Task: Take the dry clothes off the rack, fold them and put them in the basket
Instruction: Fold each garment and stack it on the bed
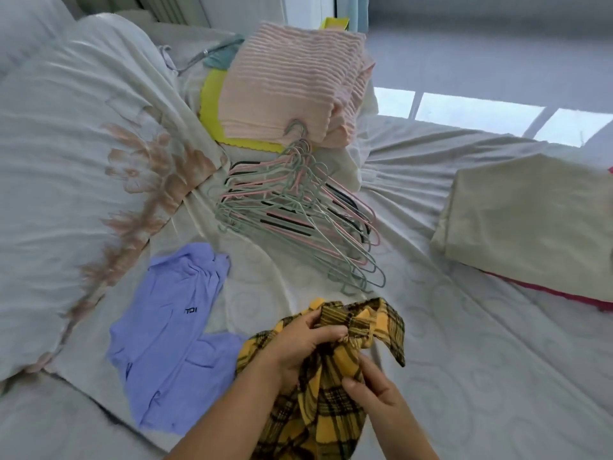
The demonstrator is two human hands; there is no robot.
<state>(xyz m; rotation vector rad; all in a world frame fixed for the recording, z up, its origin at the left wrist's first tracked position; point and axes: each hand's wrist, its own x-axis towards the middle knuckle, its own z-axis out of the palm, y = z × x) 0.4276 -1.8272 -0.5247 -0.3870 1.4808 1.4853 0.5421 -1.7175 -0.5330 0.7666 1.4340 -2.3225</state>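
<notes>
Both hands held a yellow plaid shirt (pixel 326 410), bunched up over the bed (pixel 464 360) on the near side of a heap of hangers (pixel 298 214). The left hand (pixel 305 340) had its fingers curled round a gathered fold high on the shirt. The right hand (pixel 374 390) pinched the cloth lower down, thumb on top, just beside the left. The shirt hung between and below the two hands, its lower part running out of the bottom of the view. A purple shirt (pixel 172 343) lay spread flat to the near left of the hangers. Beyond the hangers sat a folded pink striped blanket (pixel 288 84) on a yellow cloth (pixel 212 104). A cream pillow (pixel 530 227) lay well to their right, and a flowered quilt (pixel 66 161) to their left
</notes>
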